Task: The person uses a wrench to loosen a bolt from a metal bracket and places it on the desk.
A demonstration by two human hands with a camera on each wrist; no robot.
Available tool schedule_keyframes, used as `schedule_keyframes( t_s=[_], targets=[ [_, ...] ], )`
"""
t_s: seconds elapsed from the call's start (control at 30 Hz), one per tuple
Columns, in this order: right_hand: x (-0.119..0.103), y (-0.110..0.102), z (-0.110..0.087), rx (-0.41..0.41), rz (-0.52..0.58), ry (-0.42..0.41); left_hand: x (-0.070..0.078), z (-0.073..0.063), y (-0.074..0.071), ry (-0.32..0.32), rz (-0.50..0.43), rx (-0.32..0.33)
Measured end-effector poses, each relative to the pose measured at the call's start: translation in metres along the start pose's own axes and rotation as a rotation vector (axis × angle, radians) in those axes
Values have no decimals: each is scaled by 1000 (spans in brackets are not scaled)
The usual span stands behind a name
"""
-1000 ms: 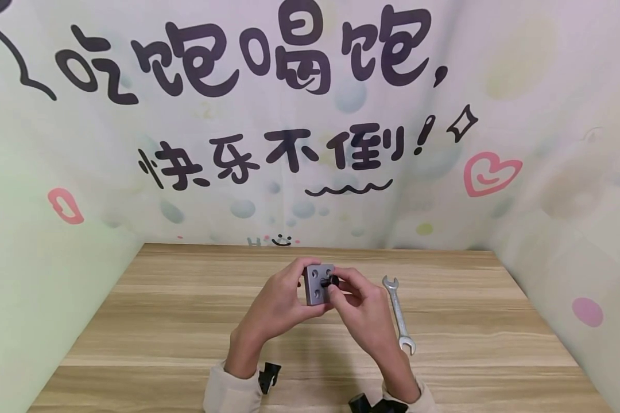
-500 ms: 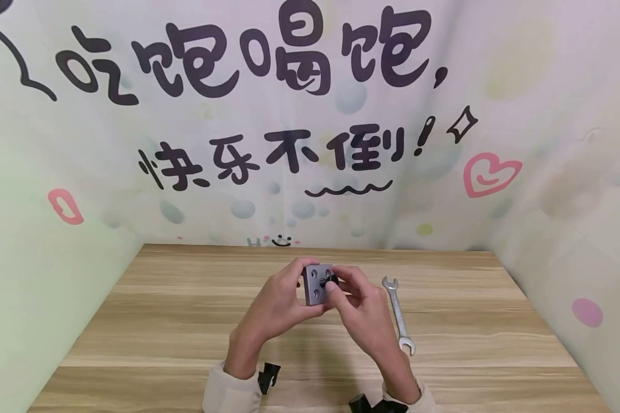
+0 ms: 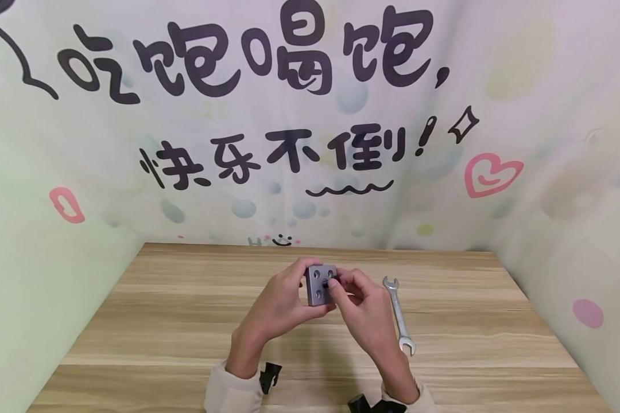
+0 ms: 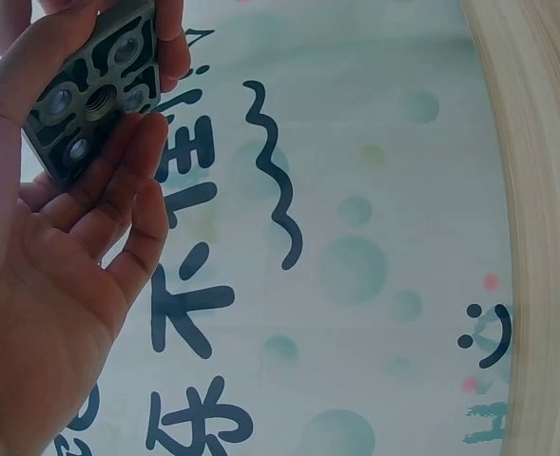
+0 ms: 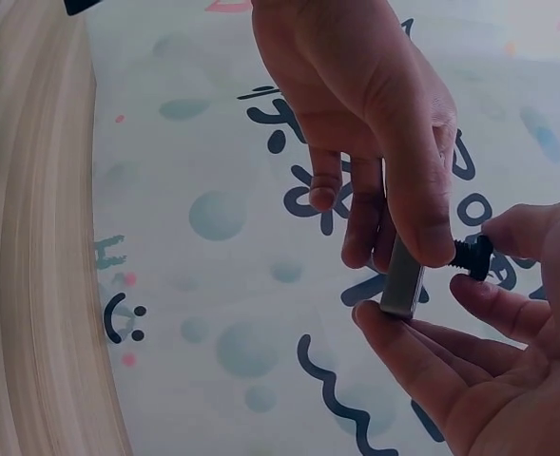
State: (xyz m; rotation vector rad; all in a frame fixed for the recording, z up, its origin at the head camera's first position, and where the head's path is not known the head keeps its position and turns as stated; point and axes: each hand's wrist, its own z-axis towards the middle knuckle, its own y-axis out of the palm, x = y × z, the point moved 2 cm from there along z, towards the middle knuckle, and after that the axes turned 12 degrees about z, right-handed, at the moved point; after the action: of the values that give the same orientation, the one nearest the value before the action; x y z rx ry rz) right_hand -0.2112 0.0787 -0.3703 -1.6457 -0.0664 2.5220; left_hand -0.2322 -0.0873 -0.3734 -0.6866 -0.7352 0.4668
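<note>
My left hand (image 3: 281,298) holds a grey square metal plate (image 3: 319,299) by its edges, raised above the table. Round holes lie near the plate's corners. In the left wrist view the back of the plate (image 4: 97,74) has recesses and a threaded hole in its middle. Between thumb and finger my right hand (image 3: 367,312) pinches a black bolt (image 5: 480,257) at the plate's centre. Its thread shows between the plate and the head in the right wrist view. The thumb covers much of the bolt in the head view. A right fingertip lies against the plate's lower edge.
An open-ended wrench (image 3: 400,315) lies on the wooden table (image 3: 175,321), to the right of my right hand. Printed cloth walls (image 3: 237,218) close off the back and both sides. Black mounts (image 3: 270,378) sit at both wrists.
My right thumb and fingers have shifted round the bolt head, which the thumb now hides more in the head view. The plate stays in my left hand, nearly in place.
</note>
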Motion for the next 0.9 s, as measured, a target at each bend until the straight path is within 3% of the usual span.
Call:
schedule_keyframes(
  t_s=[0.9],
  targets=[
    [-2,-2,-1,-70,-18,-68,0,0,0,4,38,31]
  ],
)
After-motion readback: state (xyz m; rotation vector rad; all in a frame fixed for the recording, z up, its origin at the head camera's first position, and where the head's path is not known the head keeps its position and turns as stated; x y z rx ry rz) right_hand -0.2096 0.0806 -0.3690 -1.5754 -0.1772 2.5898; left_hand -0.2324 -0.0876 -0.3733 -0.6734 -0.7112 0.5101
